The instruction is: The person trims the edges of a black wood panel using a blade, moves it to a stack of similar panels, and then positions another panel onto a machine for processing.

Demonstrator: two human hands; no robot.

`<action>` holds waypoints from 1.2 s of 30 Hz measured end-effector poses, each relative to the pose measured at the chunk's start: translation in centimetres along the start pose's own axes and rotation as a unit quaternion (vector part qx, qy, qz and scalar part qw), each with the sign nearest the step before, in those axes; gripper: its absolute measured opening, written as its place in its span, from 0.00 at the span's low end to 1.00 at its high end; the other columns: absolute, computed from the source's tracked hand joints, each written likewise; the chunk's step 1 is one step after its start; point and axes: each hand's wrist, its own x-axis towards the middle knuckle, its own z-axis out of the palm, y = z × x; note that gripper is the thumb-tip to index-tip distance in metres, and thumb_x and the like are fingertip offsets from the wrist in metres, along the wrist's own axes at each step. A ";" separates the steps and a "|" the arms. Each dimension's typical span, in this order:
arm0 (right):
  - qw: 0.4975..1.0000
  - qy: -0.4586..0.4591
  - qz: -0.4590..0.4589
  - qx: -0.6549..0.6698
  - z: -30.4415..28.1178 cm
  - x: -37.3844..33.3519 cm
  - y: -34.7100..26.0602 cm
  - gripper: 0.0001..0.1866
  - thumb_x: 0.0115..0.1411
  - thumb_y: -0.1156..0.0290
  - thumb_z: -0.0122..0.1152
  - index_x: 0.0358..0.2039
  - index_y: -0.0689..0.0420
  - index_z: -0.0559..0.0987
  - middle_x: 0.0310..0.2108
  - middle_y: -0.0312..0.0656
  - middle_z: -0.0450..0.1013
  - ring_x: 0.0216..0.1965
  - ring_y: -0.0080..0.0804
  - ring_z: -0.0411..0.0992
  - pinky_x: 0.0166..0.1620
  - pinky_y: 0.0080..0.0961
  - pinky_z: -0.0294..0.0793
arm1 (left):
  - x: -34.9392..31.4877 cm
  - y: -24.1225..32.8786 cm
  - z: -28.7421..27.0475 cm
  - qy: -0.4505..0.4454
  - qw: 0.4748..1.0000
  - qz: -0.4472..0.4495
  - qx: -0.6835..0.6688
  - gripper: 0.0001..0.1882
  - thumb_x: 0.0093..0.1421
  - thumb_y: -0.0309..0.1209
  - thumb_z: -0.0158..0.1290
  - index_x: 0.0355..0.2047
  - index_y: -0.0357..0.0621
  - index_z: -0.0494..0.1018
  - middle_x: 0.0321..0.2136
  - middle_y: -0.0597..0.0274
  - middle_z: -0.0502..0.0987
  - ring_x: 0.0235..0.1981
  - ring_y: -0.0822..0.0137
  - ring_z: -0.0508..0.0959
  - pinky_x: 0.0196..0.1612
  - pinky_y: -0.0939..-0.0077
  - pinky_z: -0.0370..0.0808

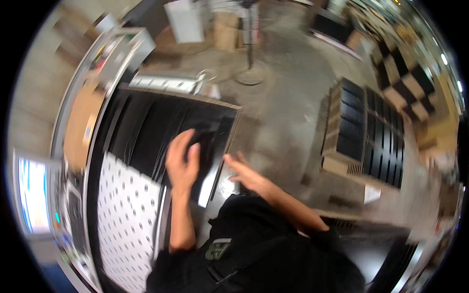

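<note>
View from the wearer's head, looking down on two bare hands at glossy black panels [159,119], which lie flat beyond the far end of a white slotted worktop [129,215]. Straight lines across the black surface look like seams between panels; a thin brown edge borders the far and right sides.

Handling these panels well likely depends on a hold at the edges rather than on the shiny face, which may show smudges and scratches. Fingertips are best set under or against a rim, with both hands taking the weight evenly, so that a long panel stays level and does not twist. Any slide toward the slotted surface should run square to it, because a skewed corner could catch. Looking for the true seam helps, as reflections confuse the lines.

The left hand [182,163] is raised over the panels, its forearm coming almost straight up from the lower edge. Fingers point away from the body, slightly curled, and the thumb stands apart on the right; its grip is released and appears empty. The right hand [246,177] angles in from the lower right, fingers loosely spread and pointing left toward the panels' right edge. It holds nothing visible; blur hides whether its fingertips touch that edge.
</note>
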 end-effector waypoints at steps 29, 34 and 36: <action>0.997 0.024 -0.075 0.004 -9.6 5.9 -8.5 0.46 0.45 0.52 0.78 0.56 0.74 0.73 0.51 0.56 0.76 0.53 0.43 0.75 0.57 0.33 0.73 | -4.6 2.9 7.0 0.040 0.940 -0.224 0.254 0.25 0.70 0.38 0.53 0.62 0.36 0.70 0.59 0.43 0.71 0.62 0.45 0.70 0.66 0.53 0.63; 0.990 0.051 -0.133 0.007 -13.3 3.8 -12.1 0.39 0.48 0.50 0.74 0.51 0.69 0.79 0.46 0.51 0.79 0.49 0.39 0.76 0.53 0.34 0.74 | -2.1 2.1 7.8 0.022 0.954 -0.178 0.238 0.25 0.69 0.37 0.53 0.61 0.36 0.70 0.60 0.44 0.71 0.62 0.46 0.70 0.66 0.53 0.63; 0.991 0.056 -0.120 0.026 -14.6 1.5 -14.1 0.38 0.48 0.50 0.74 0.50 0.68 0.79 0.45 0.50 0.79 0.48 0.39 0.76 0.52 0.33 0.74 | -0.9 1.8 7.9 0.026 0.956 -0.163 0.241 0.25 0.69 0.38 0.53 0.61 0.36 0.70 0.60 0.45 0.71 0.62 0.47 0.70 0.66 0.53 0.64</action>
